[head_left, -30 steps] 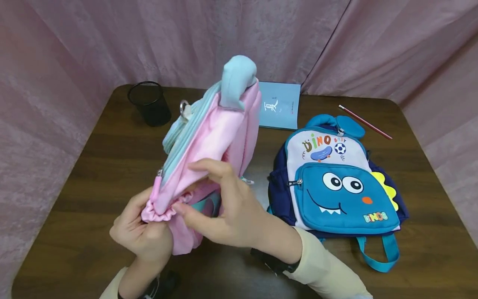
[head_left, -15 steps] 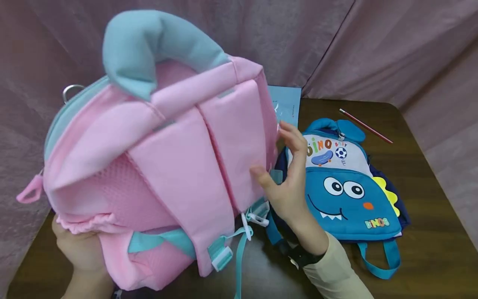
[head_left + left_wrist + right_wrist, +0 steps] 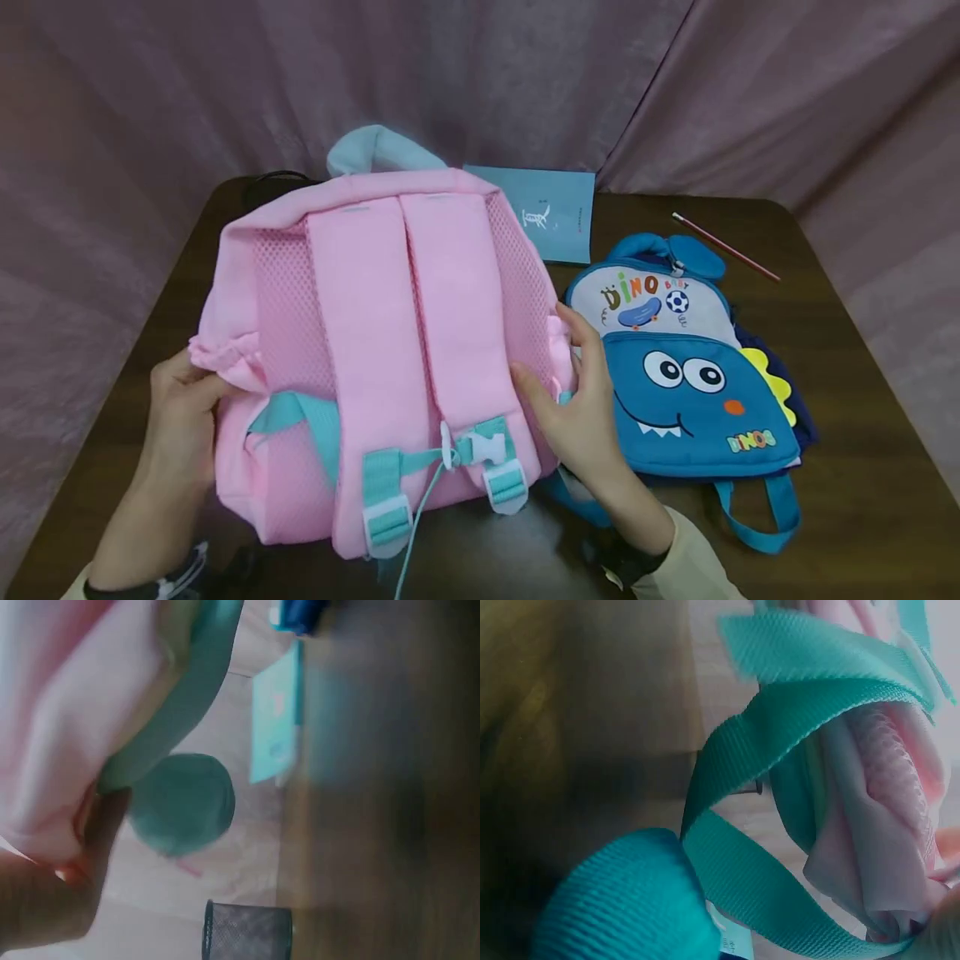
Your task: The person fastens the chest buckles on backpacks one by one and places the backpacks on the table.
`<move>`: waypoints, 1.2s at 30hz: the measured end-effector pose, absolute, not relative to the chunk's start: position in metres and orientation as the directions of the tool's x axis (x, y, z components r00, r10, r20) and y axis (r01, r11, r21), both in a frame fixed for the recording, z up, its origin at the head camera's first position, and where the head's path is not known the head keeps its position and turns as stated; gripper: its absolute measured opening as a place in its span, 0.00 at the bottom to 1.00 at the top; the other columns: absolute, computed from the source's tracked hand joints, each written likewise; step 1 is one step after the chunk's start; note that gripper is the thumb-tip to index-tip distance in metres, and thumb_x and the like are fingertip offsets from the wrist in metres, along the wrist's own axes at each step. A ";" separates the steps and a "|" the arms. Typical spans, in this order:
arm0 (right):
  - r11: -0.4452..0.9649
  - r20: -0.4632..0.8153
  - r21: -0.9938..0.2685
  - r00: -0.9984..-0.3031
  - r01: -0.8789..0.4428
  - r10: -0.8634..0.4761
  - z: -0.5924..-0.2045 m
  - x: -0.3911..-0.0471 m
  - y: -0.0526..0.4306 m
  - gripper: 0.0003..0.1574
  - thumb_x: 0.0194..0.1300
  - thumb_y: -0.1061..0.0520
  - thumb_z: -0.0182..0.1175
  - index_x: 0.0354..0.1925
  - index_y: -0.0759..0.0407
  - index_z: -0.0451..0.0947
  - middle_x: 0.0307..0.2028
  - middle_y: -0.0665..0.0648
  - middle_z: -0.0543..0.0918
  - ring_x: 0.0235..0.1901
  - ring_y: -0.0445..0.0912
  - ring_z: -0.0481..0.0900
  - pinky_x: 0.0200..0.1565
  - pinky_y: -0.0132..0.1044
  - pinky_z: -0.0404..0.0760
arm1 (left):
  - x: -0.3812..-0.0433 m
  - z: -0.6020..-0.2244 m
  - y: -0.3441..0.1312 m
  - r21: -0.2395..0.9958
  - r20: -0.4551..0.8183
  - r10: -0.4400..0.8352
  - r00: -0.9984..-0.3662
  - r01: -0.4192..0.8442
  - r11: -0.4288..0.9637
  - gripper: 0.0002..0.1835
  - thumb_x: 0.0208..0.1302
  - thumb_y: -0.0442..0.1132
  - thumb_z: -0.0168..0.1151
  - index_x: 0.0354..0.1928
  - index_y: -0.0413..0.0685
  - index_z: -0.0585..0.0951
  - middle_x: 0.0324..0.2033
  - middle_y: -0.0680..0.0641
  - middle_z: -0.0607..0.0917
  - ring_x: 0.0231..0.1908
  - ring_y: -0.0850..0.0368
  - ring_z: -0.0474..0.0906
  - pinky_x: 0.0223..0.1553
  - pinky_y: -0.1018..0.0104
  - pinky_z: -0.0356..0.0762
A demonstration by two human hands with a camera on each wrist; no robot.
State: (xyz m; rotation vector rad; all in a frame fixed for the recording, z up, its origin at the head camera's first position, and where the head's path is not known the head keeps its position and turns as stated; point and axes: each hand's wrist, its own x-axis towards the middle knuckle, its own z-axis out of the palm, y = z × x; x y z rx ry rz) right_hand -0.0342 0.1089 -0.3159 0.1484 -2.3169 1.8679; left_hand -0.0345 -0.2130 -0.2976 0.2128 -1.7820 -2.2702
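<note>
A pink backpack (image 3: 375,300) faces me with its mesh back and two padded shoulder straps, held up over the table. Its light-blue top handle (image 3: 382,150) points away. My left hand (image 3: 176,417) grips the left side at the ruffled side pocket (image 3: 228,354), thumb in front. My right hand (image 3: 581,408) holds the opposite side, thumb on the padded strap and fingers around the edge. White buckles (image 3: 388,525) and a thin teal cord hang at the lower end. In the right wrist view, teal webbing (image 3: 780,712) loops beside the pink fabric. The backpack's front is hidden in the head view.
A blue dinosaur backpack (image 3: 697,417) lies close on the right. Behind stand a light-blue notebook (image 3: 558,237) and a black mesh pen cup (image 3: 247,934), mostly hidden in the head view. A red pencil (image 3: 727,247) lies at the back right. Pink curtains surround the table (image 3: 862,417).
The pink backpack has turned from side-on to show its back, rising closer and then lowering. My right hand has moved from the left pocket to the right side; my left hand keeps its grip.
</note>
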 end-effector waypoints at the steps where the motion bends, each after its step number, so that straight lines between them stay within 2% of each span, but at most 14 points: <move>1: 0.206 0.202 -0.960 -0.978 -0.189 0.044 -0.318 -0.033 0.109 0.45 0.56 0.63 0.65 0.67 0.50 0.56 0.56 0.58 0.65 0.53 0.54 0.74 0.35 0.49 0.81 | -0.036 -0.295 -0.212 0.976 0.012 -0.220 -0.975 0.059 -0.209 0.21 0.58 0.16 0.44 0.37 0.44 0.83 0.32 0.53 0.80 0.32 0.64 0.73 0.32 0.78 0.75; 3: 0.176 0.187 -0.969 -0.980 -0.173 0.071 -0.320 -0.032 0.109 0.43 0.57 0.65 0.63 0.67 0.50 0.56 0.57 0.57 0.64 0.54 0.54 0.73 0.37 0.51 0.81 | -0.037 -0.294 -0.211 0.999 0.041 -0.129 -0.991 0.040 0.010 0.17 0.63 0.23 0.47 0.48 0.46 0.78 0.37 0.51 0.78 0.34 0.63 0.73 0.33 0.77 0.75; 5: 0.139 0.134 -0.983 -0.987 -0.120 0.091 -0.324 -0.031 0.107 0.41 0.59 0.65 0.61 0.66 0.49 0.56 0.59 0.55 0.62 0.57 0.52 0.69 0.42 0.53 0.79 | -0.041 -0.298 -0.211 0.970 0.042 -0.097 -0.994 0.017 0.242 0.20 0.66 0.29 0.47 0.58 0.50 0.71 0.44 0.49 0.76 0.39 0.62 0.71 0.39 0.78 0.71; 7: 0.129 0.082 -0.989 -0.991 -0.068 0.109 -0.329 -0.031 0.104 0.40 0.61 0.64 0.60 0.67 0.49 0.55 0.61 0.55 0.60 0.59 0.50 0.63 0.51 0.54 0.75 | -0.047 -0.302 -0.209 0.908 0.023 -0.093 -0.995 -0.018 0.418 0.27 0.67 0.32 0.44 0.68 0.53 0.61 0.56 0.43 0.72 0.52 0.57 0.70 0.53 0.70 0.67; 9: 0.135 0.039 -0.991 -0.992 -0.023 0.121 -0.334 -0.032 0.101 0.39 0.62 0.63 0.59 0.67 0.49 0.55 0.62 0.54 0.57 0.61 0.49 0.57 0.57 0.55 0.68 | -0.054 -0.306 -0.206 0.855 0.000 -0.079 -0.997 -0.040 0.517 0.32 0.70 0.36 0.39 0.73 0.57 0.48 0.68 0.41 0.59 0.65 0.49 0.59 0.65 0.57 0.56; 10: 0.150 0.021 -0.989 -0.991 -0.001 0.132 -0.336 -0.033 0.099 0.39 0.62 0.63 0.59 0.67 0.49 0.54 0.62 0.55 0.56 0.61 0.49 0.56 0.58 0.56 0.65 | -0.057 -0.309 -0.203 0.840 -0.014 -0.071 -0.997 -0.050 0.540 0.32 0.71 0.38 0.37 0.74 0.58 0.42 0.70 0.40 0.53 0.68 0.46 0.52 0.67 0.51 0.49; 12: 0.180 -0.002 -0.983 -0.989 0.028 0.147 -0.340 -0.035 0.098 0.39 0.62 0.61 0.59 0.66 0.48 0.55 0.61 0.57 0.56 0.61 0.50 0.54 0.56 0.56 0.63 | -0.061 -0.313 -0.198 0.814 -0.039 -0.044 -0.998 -0.058 0.577 0.32 0.73 0.41 0.33 0.73 0.59 0.34 0.71 0.37 0.44 0.69 0.38 0.40 0.64 0.37 0.39; 14: 0.205 -0.037 -0.976 -0.987 0.069 0.157 -0.342 -0.038 0.096 0.39 0.61 0.59 0.60 0.66 0.45 0.55 0.60 0.58 0.56 0.60 0.50 0.54 0.54 0.56 0.63 | -0.066 -0.320 -0.192 0.795 -0.061 -0.032 -0.998 -0.068 0.603 0.32 0.74 0.43 0.31 0.72 0.56 0.32 0.71 0.34 0.44 0.69 0.34 0.40 0.63 0.33 0.40; 18: 0.232 -0.089 -0.965 -0.983 0.125 0.159 -0.346 -0.041 0.093 0.40 0.62 0.55 0.60 0.67 0.43 0.55 0.60 0.59 0.57 0.60 0.52 0.57 0.53 0.56 0.67 | -0.073 -0.336 -0.184 0.738 -0.116 -0.017 -0.993 -0.098 0.668 0.33 0.73 0.45 0.30 0.72 0.51 0.30 0.69 0.30 0.47 0.67 0.30 0.46 0.59 0.31 0.47; 23: 0.262 -0.114 -0.954 -0.983 0.148 0.142 -0.354 -0.042 0.089 0.41 0.63 0.53 0.59 0.69 0.47 0.53 0.62 0.61 0.56 0.62 0.56 0.57 0.55 0.59 0.62 | -0.079 -0.350 -0.176 0.643 -0.167 0.007 -0.986 -0.104 0.759 0.38 0.72 0.48 0.35 0.70 0.44 0.27 0.65 0.25 0.51 0.64 0.27 0.51 0.56 0.31 0.54; 28: 0.342 -0.130 -0.923 -0.979 0.177 0.156 -0.359 -0.045 0.086 0.42 0.62 0.49 0.59 0.70 0.45 0.53 0.67 0.59 0.50 0.65 0.56 0.52 0.58 0.63 0.57 | -0.085 -0.356 -0.176 0.649 -0.216 0.038 -0.976 -0.115 0.752 0.46 0.70 0.53 0.41 0.68 0.41 0.22 0.64 0.23 0.46 0.64 0.26 0.45 0.56 0.29 0.51; 32: 0.428 -0.144 -0.883 -0.979 0.194 0.146 -0.360 -0.049 0.084 0.42 0.61 0.46 0.60 0.69 0.43 0.54 0.71 0.59 0.43 0.69 0.58 0.44 0.58 0.69 0.51 | -0.089 -0.361 -0.179 0.652 -0.262 0.057 -0.963 -0.133 0.746 0.50 0.70 0.52 0.45 0.66 0.37 0.18 0.63 0.21 0.40 0.65 0.25 0.38 0.58 0.29 0.46; 36: 0.407 -0.196 -0.886 -0.975 0.223 0.109 -0.358 -0.056 0.085 0.39 0.61 0.47 0.60 0.68 0.46 0.58 0.72 0.61 0.39 0.70 0.60 0.38 0.59 0.71 0.46 | -0.090 -0.364 -0.185 0.658 -0.283 0.071 -0.956 -0.140 0.740 0.51 0.70 0.52 0.45 0.65 0.36 0.18 0.64 0.21 0.37 0.65 0.25 0.34 0.58 0.28 0.44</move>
